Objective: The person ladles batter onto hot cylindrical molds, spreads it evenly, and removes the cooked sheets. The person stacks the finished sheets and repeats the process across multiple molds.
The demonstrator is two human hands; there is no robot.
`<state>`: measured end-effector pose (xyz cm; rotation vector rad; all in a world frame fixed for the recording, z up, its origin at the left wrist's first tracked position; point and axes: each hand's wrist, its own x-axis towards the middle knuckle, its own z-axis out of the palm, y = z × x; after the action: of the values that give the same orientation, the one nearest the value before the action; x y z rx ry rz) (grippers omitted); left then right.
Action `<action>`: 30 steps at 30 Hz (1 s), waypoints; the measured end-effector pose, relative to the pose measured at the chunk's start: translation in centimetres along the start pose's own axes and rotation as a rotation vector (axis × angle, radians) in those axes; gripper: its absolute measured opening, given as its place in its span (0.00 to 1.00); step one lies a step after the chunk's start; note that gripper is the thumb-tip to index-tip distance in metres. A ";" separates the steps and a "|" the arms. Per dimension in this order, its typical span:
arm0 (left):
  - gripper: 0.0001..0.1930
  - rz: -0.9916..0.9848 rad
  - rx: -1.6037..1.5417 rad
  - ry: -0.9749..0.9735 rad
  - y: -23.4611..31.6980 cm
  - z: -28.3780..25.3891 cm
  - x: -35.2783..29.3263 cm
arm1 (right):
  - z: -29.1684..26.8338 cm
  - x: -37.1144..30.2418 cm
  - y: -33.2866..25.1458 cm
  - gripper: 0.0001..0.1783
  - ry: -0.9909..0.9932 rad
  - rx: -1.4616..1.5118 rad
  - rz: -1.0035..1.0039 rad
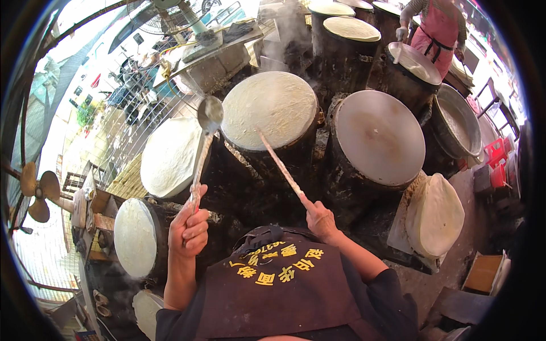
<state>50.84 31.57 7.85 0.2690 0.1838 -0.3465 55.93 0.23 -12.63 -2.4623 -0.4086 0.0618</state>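
Dark apron [278, 304] fills the bottom of the frame, its wearer at work among broad round plates. Left of centre, the left hand [192, 230] is closed around the handle of a metal ladle [207, 136]; right of centre, the right hand [321, 220] grips a slim stick [280, 163], its tip at the lower part of a pale round sheet [273, 108] at upper centre, contact unclear. At upper right stands a co-worker in a pink apron [437, 35]
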 end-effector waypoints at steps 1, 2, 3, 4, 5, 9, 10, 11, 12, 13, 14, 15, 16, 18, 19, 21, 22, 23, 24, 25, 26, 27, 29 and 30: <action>0.25 -0.029 -0.057 0.009 -0.1 0.0 -0.8 | 0.3 0.2 0.2 0.36 0.053 0.173 -0.064; 0.24 -0.045 -0.071 0.030 -0.4 -0.2 -1.5 | 0.9 0.5 0.6 0.36 0.105 0.347 -0.127; 0.24 -0.062 -0.085 0.052 -0.6 -0.5 -2.1 | 1.0 0.7 0.9 0.35 0.156 0.521 -0.190; 0.24 -0.081 -0.101 0.073 -0.8 -0.7 -2.6 | -0.9 0.9 0.6 0.36 -0.259 0.882 0.290; 0.24 -0.086 -0.113 0.081 -1.1 -0.9 -3.1 | -1.5 1.2 0.6 0.36 -0.301 1.225 0.347; 0.25 -0.078 -0.122 0.094 -1.8 -1.3 -4.8 | -3.3 2.3 0.4 0.36 -0.150 1.406 0.401; 0.25 -0.074 -0.117 0.099 -1.8 -1.6 -5.1 | -3.4 3.0 0.7 0.36 -0.134 1.192 0.377; 0.25 -0.073 -0.114 0.107 -1.8 -1.8 -5.4 | -3.4 3.4 1.1 0.36 -0.117 0.979 0.354; 0.25 -0.074 -0.112 0.116 -2.0 -1.8 -5.6 | -1.1 3.6 2.9 0.36 0.085 0.505 0.096; 0.25 -0.068 -0.109 0.126 -2.2 -1.9 -5.8 | -0.9 3.3 2.5 0.36 0.113 0.318 0.065; 0.25 -0.062 -0.106 0.136 -2.3 -1.9 -6.1 | -0.6 3.0 2.0 0.36 0.140 0.131 0.033; 0.24 -0.065 -0.098 0.146 -2.4 -2.0 -6.4 | -0.3 2.7 1.5 0.36 0.167 -0.056 0.001; 0.23 -0.071 -0.092 0.150 -2.4 -2.3 -6.8 | -0.6 2.0 0.6 0.32 0.117 -0.032 0.024; 0.22 -0.080 -0.089 0.165 -2.6 -2.7 -7.3 | -0.5 0.8 0.0 0.33 0.056 -0.045 -0.016; 0.21 -0.079 -0.083 0.178 -2.7 -2.8 -7.6 | -0.7 0.4 -0.4 0.33 0.036 -0.030 -0.031; 0.21 -0.076 -0.070 0.204 -2.9 -3.0 -8.1 | -0.5 0.4 -0.2 0.33 0.108 0.046 -0.057; 0.20 -0.070 -0.071 0.210 -2.9 -3.0 -8.4 | -0.3 0.6 -0.1 0.33 0.141 0.085 -0.071; 0.20 -0.064 -0.074 0.215 -3.0 -3.0 -8.7 | 0.0 0.9 -0.1 0.33 0.168 0.085 -0.035; 0.20 -0.058 -0.076 0.221 -3.0 -2.9 -9.0 | 0.5 1.2 -0.2 0.33 0.196 0.085 0.001; 0.20 -0.048 -0.065 0.232 -3.1 -3.1 -9.2 | 1.0 1.5 -0.5 0.33 0.226 0.085 0.036; 0.20 -0.039 -0.055 0.244 -3.1 -3.2 -9.5 | 1.5 1.3 -1.0 0.33 0.214 0.090 -0.019; 0.19 -0.028 -0.045 0.256 -3.2 -3.3 -9.7 | 2.0 0.9 -1.7 0.33 0.101 0.057 -0.036; 0.18 -0.034 -0.033 0.256 -3.1 -3.6 -10.2 | 2.6 0.4 -2.8 0.33 -0.028 0.071 -0.107; 0.18 -0.036 -0.027 0.257 -3.0 -3.8 -10.4 | 2.8 0.7 -3.2 0.33 -0.026 0.106 -0.119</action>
<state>39.61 33.15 5.93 0.2833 0.4465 -0.3445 55.29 4.42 -12.89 -2.3309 -0.5485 0.0641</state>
